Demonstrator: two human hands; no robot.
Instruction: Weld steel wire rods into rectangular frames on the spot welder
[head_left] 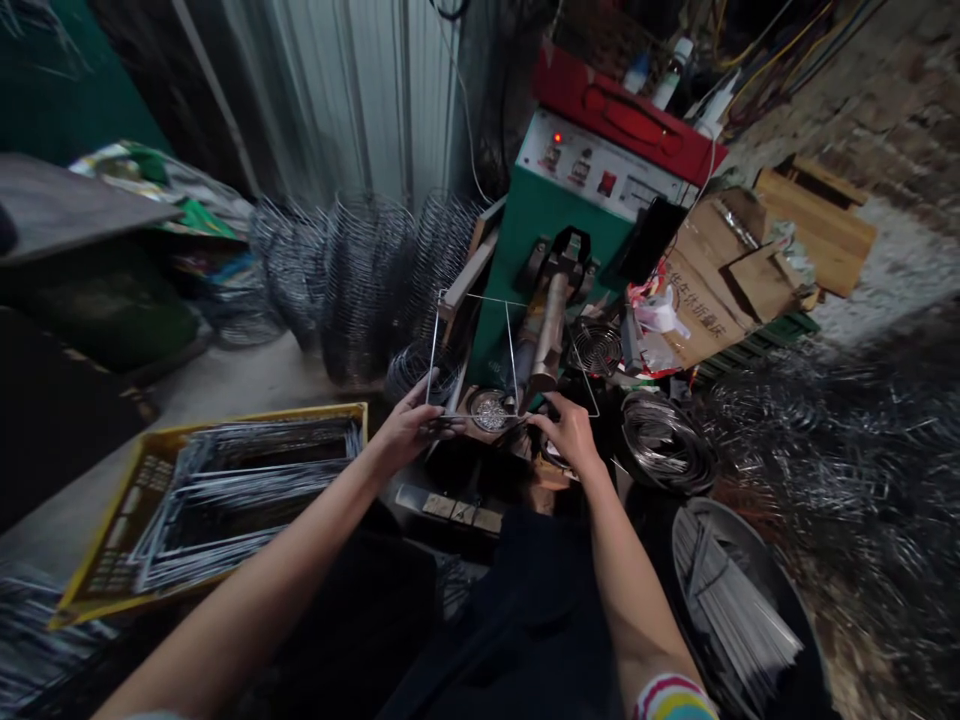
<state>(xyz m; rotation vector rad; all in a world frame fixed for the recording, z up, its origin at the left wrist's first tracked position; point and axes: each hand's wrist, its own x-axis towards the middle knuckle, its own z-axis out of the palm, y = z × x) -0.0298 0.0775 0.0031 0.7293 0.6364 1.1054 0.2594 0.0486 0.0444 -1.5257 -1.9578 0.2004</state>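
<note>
My left hand point(409, 428) is closed on the lower edge of a thin rectangular wire frame point(474, 300) that stands upright in front of a green welding machine point(559, 235). To its right, my right hand point(570, 432) is closed on a small wire piece at the machine's base, beside a round wire disc point(491, 410). A metal arm point(549, 335) of the machine points down between both hands. What the right fingers grip is partly hidden.
A yellow crate point(161, 450) full of wire frames sits at the left. Stacks of round wire grilles point(352, 270) stand behind it. Coiled wire point(664, 445) and a tub of straight wire rods point(731, 600) lie at the right, with cardboard boxes point(720, 290) beyond.
</note>
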